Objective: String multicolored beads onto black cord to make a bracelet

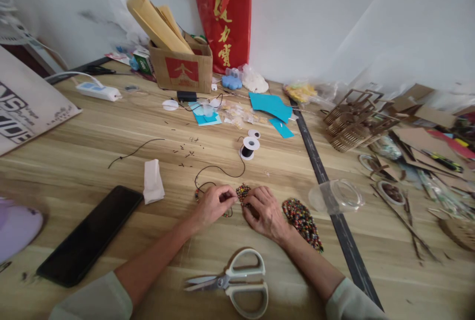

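My left hand (217,204) is pinched closed on thin black cord, its fingertips at the left edge of a small pile of multicoloured beads (243,190). The cord (218,166) curves from a white spool (249,147) to this hand, and a few beads sit beside it. Against the pile's right side, my right hand (264,211) has its fingers curled together over what looks like a bead, mostly hidden. Right of that wrist lies a heap of strung multicoloured beads (303,223). White-handled scissors (243,280) rest below both hands, blades pointing left.
A black phone (92,233) and folded tissue (153,181) lie left. Short cord scraps (187,152) are scattered beyond the hands. A clear plastic container (336,196) and woven baskets (356,119) stand right. At the back are a cardboard box (181,72) and red bag (237,23).
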`<state>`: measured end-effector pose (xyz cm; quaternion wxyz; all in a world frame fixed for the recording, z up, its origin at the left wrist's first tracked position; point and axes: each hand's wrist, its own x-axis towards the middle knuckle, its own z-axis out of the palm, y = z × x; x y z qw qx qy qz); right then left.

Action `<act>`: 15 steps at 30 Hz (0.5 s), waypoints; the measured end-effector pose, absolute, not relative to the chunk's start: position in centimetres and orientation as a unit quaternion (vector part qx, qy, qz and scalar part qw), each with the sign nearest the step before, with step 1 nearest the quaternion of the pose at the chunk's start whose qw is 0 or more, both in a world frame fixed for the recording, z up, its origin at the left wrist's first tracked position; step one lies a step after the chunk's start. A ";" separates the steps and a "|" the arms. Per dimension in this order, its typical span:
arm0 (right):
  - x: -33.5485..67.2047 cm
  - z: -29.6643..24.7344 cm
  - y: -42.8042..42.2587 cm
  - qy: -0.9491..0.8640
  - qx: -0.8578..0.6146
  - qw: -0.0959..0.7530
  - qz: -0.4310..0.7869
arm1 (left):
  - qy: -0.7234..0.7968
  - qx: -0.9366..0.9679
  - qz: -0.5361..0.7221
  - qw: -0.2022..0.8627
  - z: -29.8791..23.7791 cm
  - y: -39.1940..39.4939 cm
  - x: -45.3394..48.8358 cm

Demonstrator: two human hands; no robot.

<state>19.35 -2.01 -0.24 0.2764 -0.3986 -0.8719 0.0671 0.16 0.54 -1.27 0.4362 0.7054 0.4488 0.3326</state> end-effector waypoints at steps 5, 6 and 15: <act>19.4 -0.3 -1.9 -0.873 -0.395 0.277 0.068 | 0.448 0.704 0.333 0.439 -1.2 0.5 0.2; 19.4 -0.3 -1.9 -0.873 -0.393 0.279 0.069 | 0.447 0.704 0.332 0.440 -1.1 0.5 0.2; 19.4 0.2 -1.8 -0.873 -0.364 0.316 0.075 | 0.453 0.719 0.317 0.421 -0.6 0.3 0.2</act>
